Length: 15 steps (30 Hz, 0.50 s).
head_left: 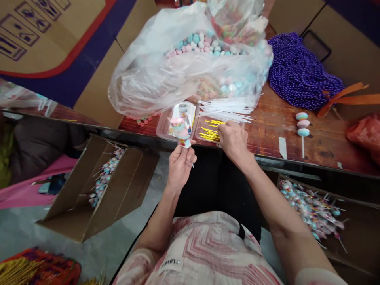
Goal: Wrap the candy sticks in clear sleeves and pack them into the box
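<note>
We have the pop (179, 128), wrapped and roughly upright, in our left hand (180, 164), thumb and fingers closed on its lower end. It stands in front of the left tub (162, 130), where wrappers (184, 112) lie. Our right hand (234, 140) is at the right tub (201, 122), fingers bent down by the gold ties (209, 135); we cannot tell whether it has hold of one. White sticks (227, 111) lie just behind that hand, and behind them spreads the clear bag (151, 79) with pink, blue and white sweets (204, 42). Farther right on the table (265, 132) we see a second pop (303, 126), a white strip (283, 147), purple cord (297, 71) and an orange ribbon (341, 97). Below the table edge, the left box (127, 186) and the right box (358, 229) both hold more pops (311, 209)
</note>
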Each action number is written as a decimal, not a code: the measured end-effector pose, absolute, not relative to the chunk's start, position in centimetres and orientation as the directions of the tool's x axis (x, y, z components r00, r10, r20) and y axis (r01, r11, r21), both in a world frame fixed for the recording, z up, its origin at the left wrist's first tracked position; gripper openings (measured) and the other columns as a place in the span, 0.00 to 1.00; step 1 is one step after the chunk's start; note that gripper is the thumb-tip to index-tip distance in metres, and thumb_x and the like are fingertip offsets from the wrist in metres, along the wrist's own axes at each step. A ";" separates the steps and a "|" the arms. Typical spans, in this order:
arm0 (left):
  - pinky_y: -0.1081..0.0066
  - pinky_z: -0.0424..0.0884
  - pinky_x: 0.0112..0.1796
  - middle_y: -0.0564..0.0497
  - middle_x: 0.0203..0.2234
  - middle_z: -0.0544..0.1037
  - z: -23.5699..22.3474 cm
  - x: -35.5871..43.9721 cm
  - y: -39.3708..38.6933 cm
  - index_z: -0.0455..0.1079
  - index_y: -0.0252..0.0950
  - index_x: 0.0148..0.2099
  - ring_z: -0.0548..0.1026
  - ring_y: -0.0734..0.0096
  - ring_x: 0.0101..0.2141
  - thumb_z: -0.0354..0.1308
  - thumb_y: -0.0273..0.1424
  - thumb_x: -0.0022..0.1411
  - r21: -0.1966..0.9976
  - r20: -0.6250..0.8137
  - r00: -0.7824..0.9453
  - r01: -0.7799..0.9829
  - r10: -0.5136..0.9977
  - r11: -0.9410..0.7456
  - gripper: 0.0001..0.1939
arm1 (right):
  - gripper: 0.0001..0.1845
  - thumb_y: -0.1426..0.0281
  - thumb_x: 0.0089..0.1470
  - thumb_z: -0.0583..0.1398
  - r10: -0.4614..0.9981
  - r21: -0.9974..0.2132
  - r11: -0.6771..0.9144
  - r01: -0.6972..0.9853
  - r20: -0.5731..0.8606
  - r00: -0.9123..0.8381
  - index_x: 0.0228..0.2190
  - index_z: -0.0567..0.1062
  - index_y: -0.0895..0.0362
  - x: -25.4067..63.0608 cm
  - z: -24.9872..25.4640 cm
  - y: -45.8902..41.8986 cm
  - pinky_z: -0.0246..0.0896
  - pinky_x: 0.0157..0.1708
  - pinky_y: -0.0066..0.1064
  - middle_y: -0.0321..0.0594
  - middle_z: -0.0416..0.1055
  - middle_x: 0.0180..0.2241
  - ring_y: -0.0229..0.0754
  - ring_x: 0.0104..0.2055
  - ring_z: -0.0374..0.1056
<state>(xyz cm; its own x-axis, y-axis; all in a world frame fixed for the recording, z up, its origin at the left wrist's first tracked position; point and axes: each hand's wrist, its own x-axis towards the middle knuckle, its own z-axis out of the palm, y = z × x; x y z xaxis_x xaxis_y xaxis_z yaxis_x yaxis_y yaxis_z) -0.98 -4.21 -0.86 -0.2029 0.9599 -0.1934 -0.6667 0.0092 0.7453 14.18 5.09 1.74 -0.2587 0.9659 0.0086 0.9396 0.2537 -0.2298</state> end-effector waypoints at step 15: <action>0.81 0.57 0.22 0.57 0.22 0.70 -2.4 -0.4 -3.1 0.67 0.37 0.33 0.59 0.85 0.20 0.72 0.35 0.54 0.686 -0.280 -0.234 -0.727 0.931 0.024 0.15 | 0.14 0.79 0.57 0.54 0.845 -0.031 0.504 0.863 -0.188 -0.500 0.36 0.80 0.70 14.3 0.2 9.7 0.55 0.36 0.36 0.63 0.77 0.36 0.54 0.39 0.71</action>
